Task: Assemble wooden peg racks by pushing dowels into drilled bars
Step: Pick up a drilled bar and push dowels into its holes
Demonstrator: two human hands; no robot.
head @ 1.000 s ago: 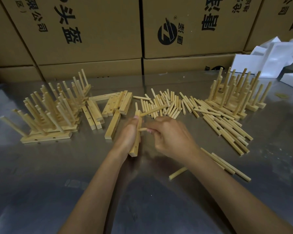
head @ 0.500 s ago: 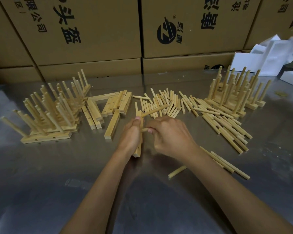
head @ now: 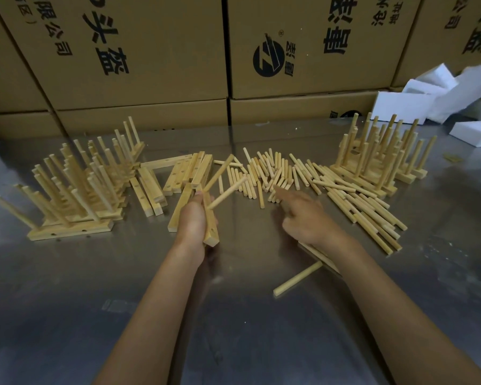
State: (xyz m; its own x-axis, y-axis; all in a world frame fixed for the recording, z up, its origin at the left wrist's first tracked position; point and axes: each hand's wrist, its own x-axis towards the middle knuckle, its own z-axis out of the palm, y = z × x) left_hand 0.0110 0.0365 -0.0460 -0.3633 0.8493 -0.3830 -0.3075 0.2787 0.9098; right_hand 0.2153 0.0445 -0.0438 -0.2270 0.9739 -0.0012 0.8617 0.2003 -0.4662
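Observation:
My left hand (head: 192, 220) grips a drilled wooden bar (head: 211, 232) held on end above the metal table. Two dowels (head: 226, 192) stick out of that bar toward the upper right. My right hand (head: 303, 218) is off the bar, fingers reaching over the near edge of the loose short dowels (head: 264, 173); it holds nothing that I can see. Longer loose dowels (head: 364, 207) lie to its right. A pile of bare drilled bars (head: 189, 170) lies just beyond my left hand.
Finished peg racks stand stacked at the left (head: 75, 190) and at the back right (head: 378, 159). A stray dowel (head: 297, 279) lies under my right forearm. Cardboard boxes (head: 150, 51) wall the back; white foam pieces (head: 428, 101) sit at the far right.
My right hand let go of the second dowel, now seated in the bar, and moved right toward the loose short dowels. My left hand kept its grip on the bar.

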